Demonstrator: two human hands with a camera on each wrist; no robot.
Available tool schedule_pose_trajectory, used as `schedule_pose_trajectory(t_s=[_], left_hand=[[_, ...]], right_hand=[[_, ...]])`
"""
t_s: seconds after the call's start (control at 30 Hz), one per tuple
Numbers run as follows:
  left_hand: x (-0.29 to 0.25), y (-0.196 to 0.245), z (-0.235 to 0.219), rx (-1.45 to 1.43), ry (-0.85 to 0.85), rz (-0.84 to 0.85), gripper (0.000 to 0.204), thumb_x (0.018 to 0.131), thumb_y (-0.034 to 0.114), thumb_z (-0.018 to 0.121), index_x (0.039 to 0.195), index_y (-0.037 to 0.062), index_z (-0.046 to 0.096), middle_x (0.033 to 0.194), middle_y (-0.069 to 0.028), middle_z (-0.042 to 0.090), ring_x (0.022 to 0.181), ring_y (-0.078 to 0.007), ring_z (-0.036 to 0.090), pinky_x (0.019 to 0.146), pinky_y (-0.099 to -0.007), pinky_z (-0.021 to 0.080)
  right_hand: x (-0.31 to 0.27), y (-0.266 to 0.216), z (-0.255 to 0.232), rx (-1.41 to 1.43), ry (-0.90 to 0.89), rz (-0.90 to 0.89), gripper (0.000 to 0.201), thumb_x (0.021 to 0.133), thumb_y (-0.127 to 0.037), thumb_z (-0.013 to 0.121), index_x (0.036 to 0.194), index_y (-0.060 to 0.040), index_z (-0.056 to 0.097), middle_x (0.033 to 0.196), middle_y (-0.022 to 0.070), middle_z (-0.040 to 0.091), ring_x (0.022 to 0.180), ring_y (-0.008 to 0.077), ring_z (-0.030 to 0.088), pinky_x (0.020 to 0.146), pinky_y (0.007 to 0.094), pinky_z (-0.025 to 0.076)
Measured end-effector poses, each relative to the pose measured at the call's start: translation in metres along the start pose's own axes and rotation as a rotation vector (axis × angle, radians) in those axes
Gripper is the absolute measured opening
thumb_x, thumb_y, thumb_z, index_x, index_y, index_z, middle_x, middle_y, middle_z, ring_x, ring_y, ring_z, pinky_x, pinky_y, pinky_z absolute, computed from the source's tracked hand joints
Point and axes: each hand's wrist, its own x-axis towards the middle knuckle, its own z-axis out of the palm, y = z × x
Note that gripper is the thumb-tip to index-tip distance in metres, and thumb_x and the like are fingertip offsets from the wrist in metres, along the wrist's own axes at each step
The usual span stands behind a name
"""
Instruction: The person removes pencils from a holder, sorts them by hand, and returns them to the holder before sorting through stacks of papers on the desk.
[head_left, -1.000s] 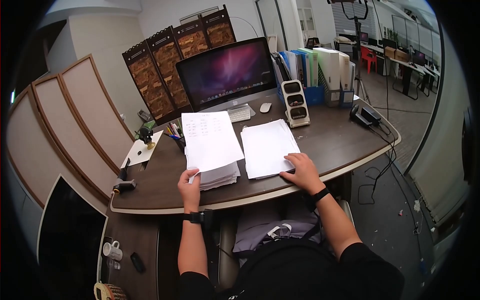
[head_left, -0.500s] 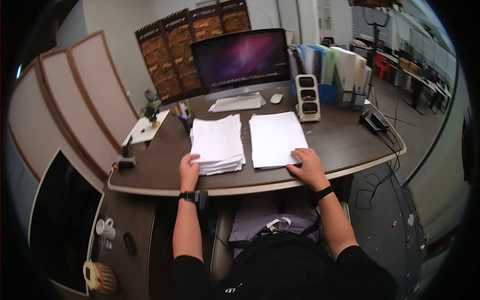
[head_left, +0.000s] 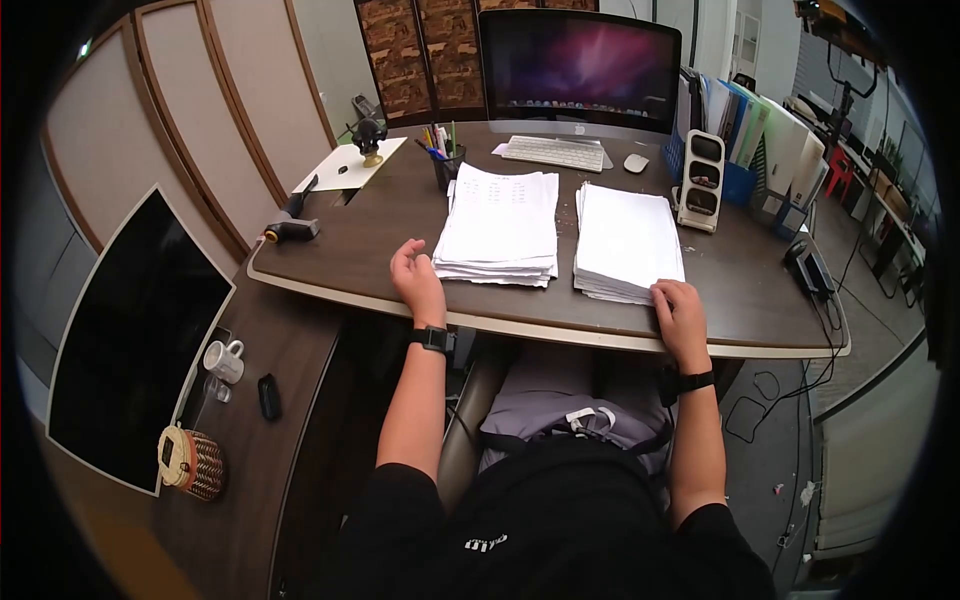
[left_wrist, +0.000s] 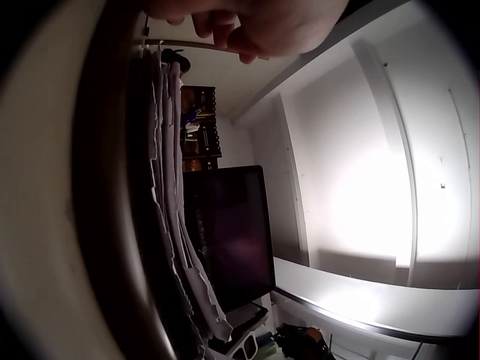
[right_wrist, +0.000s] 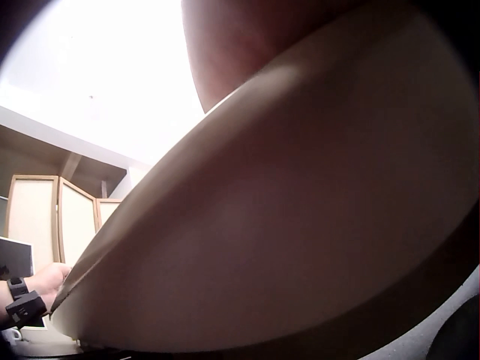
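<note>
Two stacks of paper lie side by side on the desk in the head view. The left stack [head_left: 500,225] has a top sheet with faint writing; the right stack [head_left: 628,240] has a blank-looking top. My left hand [head_left: 418,280] is at the left stack's lower left corner, fingers loosely bent, with no sheet in it. At the right stack's lower right corner, my right hand [head_left: 682,318] rests with its fingertips on the paper edge. In the left wrist view, the left hand [left_wrist: 255,26] is above the layered paper edges [left_wrist: 171,165].
Behind the stacks are a monitor [head_left: 580,70], keyboard [head_left: 553,152], mouse [head_left: 636,163] and pen holder [head_left: 447,170]. An upright holder [head_left: 700,182] and binders [head_left: 750,135] stand at the right. A black-handled tool [head_left: 291,228] lies at the left, cables [head_left: 815,275] at the right edge.
The lifted sheet has come down onto the left stack, and my left hand has let go and moved slightly left. My right hand stays by the right stack's corner. The head view has shifted.
</note>
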Motion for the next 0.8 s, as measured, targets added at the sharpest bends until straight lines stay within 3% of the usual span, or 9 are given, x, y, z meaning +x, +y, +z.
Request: schedule_pose_trajectory(t_s=[0.07,0.2,0.3,0.33,0.43,0.53,0.73,0.77,0.8], left_hand=[[-0.010,0.002,0.002,-0.017,0.034,0.133,0.027,0.094,-0.004,0.050,0.117,-0.0041,0.064,0.128,-0.0119,0.064,0.116,-0.0203,0.062,0.104,-0.0327,0.047],[-0.025,0.013,0.001,-0.043,0.020,0.083,0.020,0.094,-0.005,0.052,0.109,-0.0026,0.065,0.129,-0.0121,0.055,0.115,-0.0227,0.061,0.102,-0.0345,0.049],[-0.049,0.021,0.013,-0.009,-0.036,0.125,0.015,0.098,-0.001,0.057,0.111,-0.0028,0.065,0.126,-0.0105,0.053,0.103,-0.0158,0.059,0.093,-0.0301,0.050],[-0.059,0.019,0.025,-0.047,-0.045,0.197,0.015,0.099,0.001,0.058,0.113,-0.0023,0.065,0.118,-0.0080,0.057,0.093,-0.0109,0.058,0.084,-0.0261,0.050],[-0.098,0.050,0.050,-0.087,-0.355,0.023,0.020,0.099,0.003,0.062,0.119,0.0018,0.064,0.084,0.0019,0.062,0.072,-0.0054,0.055,0.065,-0.0214,0.047],[-0.124,0.061,0.082,0.033,-0.626,-0.012,0.039,0.096,0.008,0.067,0.134,0.0062,0.061,0.081,-0.0013,0.066,0.070,-0.0072,0.059,0.066,-0.0252,0.051],[-0.146,0.076,0.114,0.218,-0.908,0.094,0.057,0.093,0.014,0.070,0.147,0.0088,0.052,0.085,-0.0086,0.070,0.068,-0.0189,0.062,0.070,-0.0319,0.052],[-0.146,0.071,0.115,0.284,-0.922,0.168,0.043,0.094,0.016,0.069,0.135,0.0076,0.062,0.087,-0.0123,0.071,0.071,-0.0267,0.065,0.071,-0.0368,0.054],[-0.145,0.066,0.115,0.285,-0.924,0.166,0.043,0.094,0.016,0.069,0.135,0.0076,0.062,0.087,-0.0123,0.071,0.071,-0.0267,0.065,0.071,-0.0368,0.054]], right_hand=[[0.002,-0.004,0.000,-0.005,0.006,0.009,0.015,0.097,-0.016,0.066,0.100,-0.0029,0.072,0.104,0.0126,0.074,0.102,0.0347,0.066,0.090,0.0437,0.052],[-0.002,-0.003,0.000,0.004,0.036,0.052,0.016,0.099,-0.016,0.064,0.100,-0.0021,0.071,0.101,0.0150,0.072,0.100,0.0362,0.065,0.088,0.0447,0.052],[0.002,0.004,0.003,0.005,0.094,0.059,0.017,0.101,-0.017,0.063,0.101,-0.0015,0.070,0.100,0.0161,0.071,0.100,0.0372,0.064,0.087,0.0448,0.051],[-0.001,0.006,0.003,0.018,0.116,0.051,0.017,0.101,-0.017,0.062,0.101,-0.0011,0.070,0.100,0.0166,0.071,0.101,0.0377,0.064,0.088,0.0448,0.051],[-0.001,0.002,-0.001,0.034,0.121,0.050,0.016,0.100,-0.016,0.063,0.099,-0.0006,0.068,0.101,0.0170,0.071,0.102,0.0384,0.063,0.089,0.0453,0.051],[0.001,0.003,-0.001,0.047,0.111,0.035,0.015,0.099,-0.015,0.064,0.098,-0.0010,0.069,0.100,0.0158,0.071,0.101,0.0377,0.063,0.089,0.0452,0.051],[0.003,-0.001,-0.005,0.071,0.067,-0.015,0.012,0.096,-0.014,0.067,0.095,-0.0024,0.070,0.098,0.0130,0.072,0.100,0.0350,0.063,0.089,0.0435,0.051],[0.003,-0.002,-0.004,0.092,0.066,-0.029,0.011,0.095,-0.014,0.068,0.095,-0.0025,0.070,0.098,0.0125,0.073,0.100,0.0347,0.064,0.089,0.0433,0.051],[0.000,-0.002,-0.004,0.114,0.062,-0.039,0.011,0.094,-0.014,0.070,0.094,-0.0027,0.070,0.099,0.0120,0.073,0.100,0.0343,0.064,0.090,0.0431,0.051]])
